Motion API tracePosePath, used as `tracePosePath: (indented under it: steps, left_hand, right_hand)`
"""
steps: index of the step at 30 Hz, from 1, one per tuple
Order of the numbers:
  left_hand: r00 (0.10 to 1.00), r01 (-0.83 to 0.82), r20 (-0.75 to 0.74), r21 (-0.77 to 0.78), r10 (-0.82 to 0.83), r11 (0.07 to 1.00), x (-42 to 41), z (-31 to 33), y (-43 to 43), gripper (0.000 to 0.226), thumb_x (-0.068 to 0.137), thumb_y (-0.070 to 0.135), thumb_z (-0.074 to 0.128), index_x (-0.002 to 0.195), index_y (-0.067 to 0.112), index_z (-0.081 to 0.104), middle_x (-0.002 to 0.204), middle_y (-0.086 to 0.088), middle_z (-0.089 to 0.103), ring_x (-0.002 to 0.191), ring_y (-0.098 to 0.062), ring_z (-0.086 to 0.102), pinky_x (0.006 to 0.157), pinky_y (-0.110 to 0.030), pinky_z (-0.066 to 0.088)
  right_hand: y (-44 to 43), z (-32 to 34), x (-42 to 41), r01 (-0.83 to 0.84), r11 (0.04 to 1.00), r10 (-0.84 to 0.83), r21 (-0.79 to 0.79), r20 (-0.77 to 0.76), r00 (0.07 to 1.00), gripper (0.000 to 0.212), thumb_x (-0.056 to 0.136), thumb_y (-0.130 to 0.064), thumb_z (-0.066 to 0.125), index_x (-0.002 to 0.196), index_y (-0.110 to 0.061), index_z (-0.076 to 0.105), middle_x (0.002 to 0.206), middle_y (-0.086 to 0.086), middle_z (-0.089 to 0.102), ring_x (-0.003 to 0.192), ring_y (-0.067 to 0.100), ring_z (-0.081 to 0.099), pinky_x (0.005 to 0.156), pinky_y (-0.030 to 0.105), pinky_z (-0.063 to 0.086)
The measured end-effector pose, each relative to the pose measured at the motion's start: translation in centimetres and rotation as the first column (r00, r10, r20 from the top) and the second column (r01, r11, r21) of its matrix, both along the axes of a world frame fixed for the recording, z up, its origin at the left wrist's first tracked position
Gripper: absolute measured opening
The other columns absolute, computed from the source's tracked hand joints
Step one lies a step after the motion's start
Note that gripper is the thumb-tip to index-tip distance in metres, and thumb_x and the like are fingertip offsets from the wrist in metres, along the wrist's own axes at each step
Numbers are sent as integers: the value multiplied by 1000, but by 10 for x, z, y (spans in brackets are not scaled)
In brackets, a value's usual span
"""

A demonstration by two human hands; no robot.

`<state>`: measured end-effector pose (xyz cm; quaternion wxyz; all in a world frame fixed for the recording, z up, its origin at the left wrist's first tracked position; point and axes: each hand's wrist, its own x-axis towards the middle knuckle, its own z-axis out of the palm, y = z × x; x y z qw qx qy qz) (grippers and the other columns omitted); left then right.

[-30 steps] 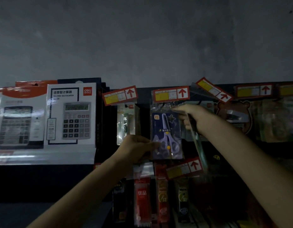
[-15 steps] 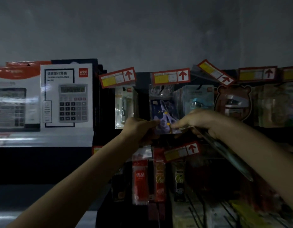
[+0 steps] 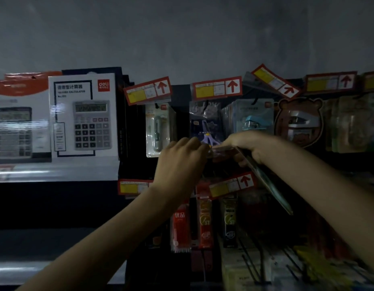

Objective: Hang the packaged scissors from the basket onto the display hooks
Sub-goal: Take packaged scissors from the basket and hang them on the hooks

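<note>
Nearest, low right, blurred: wire hooks (image 3: 252,267) and yellowish goods, not legible. Both forearms cut off by the bottom edge. Right hand (image 3: 248,144) curled round flat packs (image 3: 268,181), seen edge-on and slanting down to the right, contents unreadable. Left hand (image 3: 179,162) back-on, fingers (image 3: 194,143) bent at the lower edge of the scissors (image 3: 205,124); pinching or only touching, cannot tell, grip hidden behind the knuckles. Scissors hanging under a red tag (image 3: 216,88), lower half covered by both hands. Just right of them, a stapler (image 3: 254,122); far left, a calculator box (image 3: 83,120). Dim throughout.
</note>
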<state>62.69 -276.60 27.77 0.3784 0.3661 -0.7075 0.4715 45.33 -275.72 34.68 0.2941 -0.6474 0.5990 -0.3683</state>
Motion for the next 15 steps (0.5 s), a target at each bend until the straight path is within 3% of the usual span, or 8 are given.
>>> tracePosePath:
  steps: [6, 12, 14, 15]
  left_hand:
    - [989, -103, 101, -49, 107, 994, -15, 5, -8, 31, 76, 25, 84, 104, 18, 74, 95, -2, 70, 82, -21, 66, 65, -32, 48]
    - [974, -128, 172, -114, 147, 985, -16, 1, -19, 41, 74, 23, 84, 112, 12, 74, 105, -9, 70, 87, -27, 67, 66, -34, 52]
    - [980, -108, 161, -66, 117, 992, -18, 2, -21, 37, 71, 23, 88, 103, 12, 74, 95, -8, 70, 77, -26, 67, 59, -33, 51]
    - [982, -103, 157, -45, 109, 994, -20, 2, -21, 35, 70, 24, 89, 100, 13, 75, 89, -6, 69, 72, -25, 67, 57, -32, 49]
  right_hand:
    - [-17, 1, -6, 10, 1000, -9, -10, 39, 999, 38, 97, -17, 61, 60, -12, 52, 35, -1, 47, 47, 16, 41, 49, 29, 33]
    - [-31, -2, -16, -5, 1000, 4, 15, 79, 997, 32, 92, -23, 64, 63, -14, 55, 45, 1, 49, 32, 12, 42, 39, 22, 34]
    - [-27, -2, -13, 14, 1000, -14, 8, 84, 996, 23, 91, -29, 69, 77, -12, 64, 60, 5, 59, 47, 14, 51, 47, 26, 38]
    - [-23, -2, -13, 24, 1000, -23, -12, 91, 996, 24, 90, -33, 73, 90, -10, 68, 77, 8, 64, 61, 17, 54, 52, 28, 39]
